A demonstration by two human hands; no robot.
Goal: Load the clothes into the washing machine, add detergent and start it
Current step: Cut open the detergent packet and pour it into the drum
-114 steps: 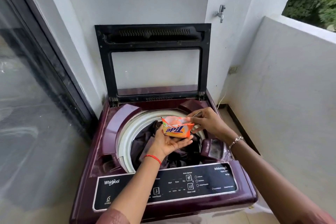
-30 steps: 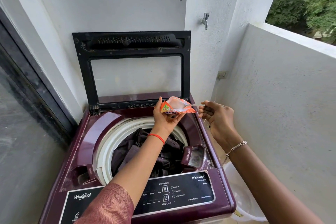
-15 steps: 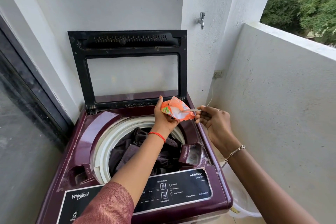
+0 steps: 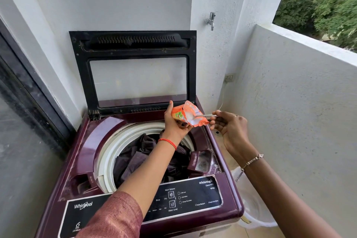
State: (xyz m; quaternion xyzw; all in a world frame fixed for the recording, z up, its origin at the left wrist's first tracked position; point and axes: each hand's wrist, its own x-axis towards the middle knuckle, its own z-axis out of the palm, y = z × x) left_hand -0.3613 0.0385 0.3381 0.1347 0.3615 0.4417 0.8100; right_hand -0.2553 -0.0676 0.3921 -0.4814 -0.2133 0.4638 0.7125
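Observation:
A maroon top-load washing machine (image 4: 90, 141) stands with its black-framed lid (image 4: 133, 44) raised. Dark clothes (image 4: 139, 158) fill the drum inside the white ring. My left hand (image 4: 173, 123) holds an opened orange detergent packet (image 4: 188, 115) above the drum's far right edge. My right hand (image 4: 229, 127) grips a thin metal spoon (image 4: 207, 115) whose bowl sits inside the packet's mouth, in the white powder. The open detergent compartment (image 4: 201, 161) lies at the drum's right, below the hands. The control panel (image 4: 185, 197) runs along the front.
A tap (image 4: 211, 20) sticks out of the pillar behind the machine. A low balcony wall (image 4: 301, 102) bears a socket (image 4: 229, 77) and closes the right side. A white bucket (image 4: 253, 208) sits on the floor beside the machine. A dark glass door (image 4: 23, 121) lines the left.
Both hands have lifted from over the drum toward its far right edge with the packet. The spoon stays in the packet's mouth. In the last half second little has shifted.

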